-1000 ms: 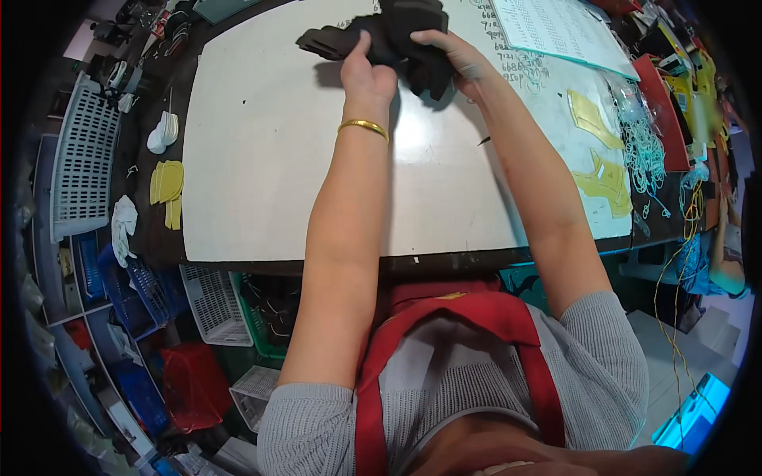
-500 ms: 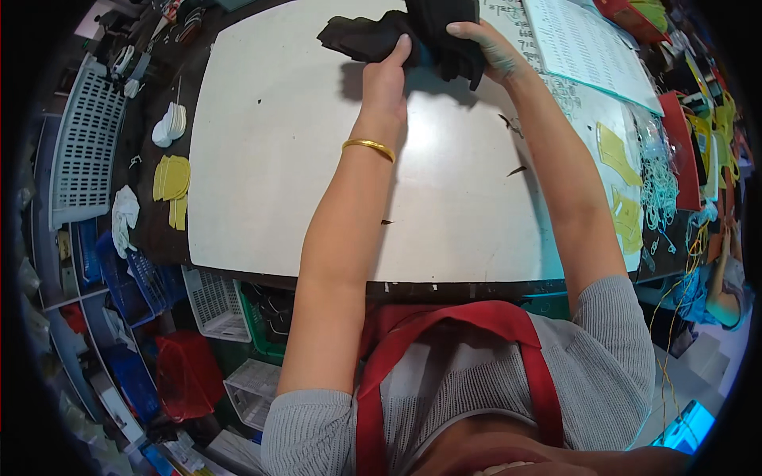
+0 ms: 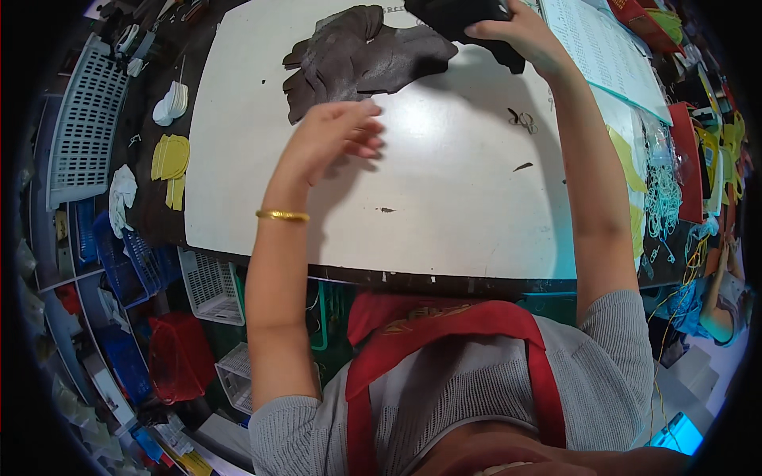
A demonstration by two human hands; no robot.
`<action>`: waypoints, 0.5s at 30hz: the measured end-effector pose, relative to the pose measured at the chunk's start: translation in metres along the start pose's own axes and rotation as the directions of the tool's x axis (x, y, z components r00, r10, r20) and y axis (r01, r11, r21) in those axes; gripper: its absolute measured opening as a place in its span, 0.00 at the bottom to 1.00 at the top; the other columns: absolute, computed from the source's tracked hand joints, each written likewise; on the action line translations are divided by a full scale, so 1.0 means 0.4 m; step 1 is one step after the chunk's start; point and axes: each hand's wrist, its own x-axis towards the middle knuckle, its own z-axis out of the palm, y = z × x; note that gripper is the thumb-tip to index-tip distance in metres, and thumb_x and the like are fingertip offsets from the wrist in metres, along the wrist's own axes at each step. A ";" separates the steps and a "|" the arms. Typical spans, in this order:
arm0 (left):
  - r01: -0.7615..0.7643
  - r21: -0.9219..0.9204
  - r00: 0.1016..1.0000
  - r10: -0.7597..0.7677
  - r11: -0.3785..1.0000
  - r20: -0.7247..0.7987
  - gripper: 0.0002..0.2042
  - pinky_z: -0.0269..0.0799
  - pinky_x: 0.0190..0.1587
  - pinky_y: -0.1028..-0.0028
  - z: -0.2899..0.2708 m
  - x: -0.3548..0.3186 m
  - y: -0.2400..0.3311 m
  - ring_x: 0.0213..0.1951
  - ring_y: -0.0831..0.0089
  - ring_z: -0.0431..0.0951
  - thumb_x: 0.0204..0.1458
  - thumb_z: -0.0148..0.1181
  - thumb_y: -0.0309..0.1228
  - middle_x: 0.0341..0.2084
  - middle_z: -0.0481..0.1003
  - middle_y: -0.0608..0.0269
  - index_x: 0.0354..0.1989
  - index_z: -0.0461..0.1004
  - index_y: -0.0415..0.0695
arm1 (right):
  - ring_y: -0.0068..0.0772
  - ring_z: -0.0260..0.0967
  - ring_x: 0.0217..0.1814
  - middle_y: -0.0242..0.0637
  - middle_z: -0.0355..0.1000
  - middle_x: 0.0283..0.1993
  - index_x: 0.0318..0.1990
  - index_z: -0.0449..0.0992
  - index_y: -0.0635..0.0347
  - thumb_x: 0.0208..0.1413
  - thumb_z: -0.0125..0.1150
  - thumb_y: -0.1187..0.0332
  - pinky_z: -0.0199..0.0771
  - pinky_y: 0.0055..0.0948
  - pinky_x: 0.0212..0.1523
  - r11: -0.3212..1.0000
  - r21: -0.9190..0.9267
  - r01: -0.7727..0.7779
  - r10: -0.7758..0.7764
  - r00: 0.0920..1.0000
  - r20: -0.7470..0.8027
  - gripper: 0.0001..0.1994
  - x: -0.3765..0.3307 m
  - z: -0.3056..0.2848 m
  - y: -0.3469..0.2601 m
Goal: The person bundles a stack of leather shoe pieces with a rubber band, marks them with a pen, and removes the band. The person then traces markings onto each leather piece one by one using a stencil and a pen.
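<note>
White and wide, the surface (image 3: 444, 214) fills the middle of the view, with a cluttered dark bench around it: at 9 o'clock lie a stack of yellow cut pieces (image 3: 170, 163) and a stack of white cut pieces (image 3: 171, 101), and at 2 o'clock a printed sheet (image 3: 599, 51) rests beside tangled white cords (image 3: 663, 198). At 12 o'clock on the surface lies a pile of dark grey pieces (image 3: 357, 59), fanned flat and overlapping. They look thin, soft and light, probably leather or fabric, so I judge they will bend and slide on each other easily; a pinch at a free edge, such as the lower left corner of the fan, would lift one piece without dragging the rest. The left hand (image 3: 337, 135) hovers just below this pile, at about 11 o'clock, palm down, its grip loosely spread with the fingers slightly curled and holding nothing; a gold bangle (image 3: 282, 215) sits on the wrist. The right hand (image 3: 524, 36) is stretched far to 1 o'clock, arm nearly straight, its grip closed over a black bundle (image 3: 464, 17) that droops under the fingers, partly cut by the picture's edge. Small metal snips (image 3: 521, 120) lie near the right forearm.
</note>
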 end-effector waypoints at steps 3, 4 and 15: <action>-0.192 -0.406 0.963 0.251 0.893 0.097 0.33 0.70 0.62 0.66 0.125 -0.031 -0.022 0.61 0.63 0.72 0.64 0.57 0.45 0.62 0.67 0.48 0.68 0.59 0.32 | 0.32 0.76 0.47 0.43 0.78 0.46 0.56 0.73 0.65 0.46 0.72 0.58 0.75 0.29 0.52 0.944 0.324 0.063 -0.125 0.977 0.175 0.30 -0.077 0.055 0.074; -0.351 -0.287 0.929 0.370 0.892 0.015 0.37 0.68 0.63 0.67 0.159 -0.027 -0.022 0.61 0.64 0.70 0.59 0.63 0.46 0.62 0.67 0.48 0.69 0.58 0.35 | 0.30 0.76 0.46 0.41 0.78 0.46 0.54 0.75 0.62 0.48 0.71 0.57 0.76 0.27 0.51 0.880 0.471 0.067 -0.198 0.952 0.235 0.27 -0.101 0.085 0.104; -0.451 -0.364 0.892 0.414 0.815 -0.179 0.25 0.76 0.53 0.72 0.183 -0.077 -0.031 0.48 0.71 0.78 0.52 0.73 0.28 0.48 0.76 0.58 0.54 0.66 0.37 | 0.24 0.75 0.52 0.33 0.76 0.50 0.57 0.72 0.62 0.59 0.56 0.35 0.71 0.18 0.35 0.957 0.255 -0.136 0.042 0.939 0.342 0.36 -0.208 0.207 0.113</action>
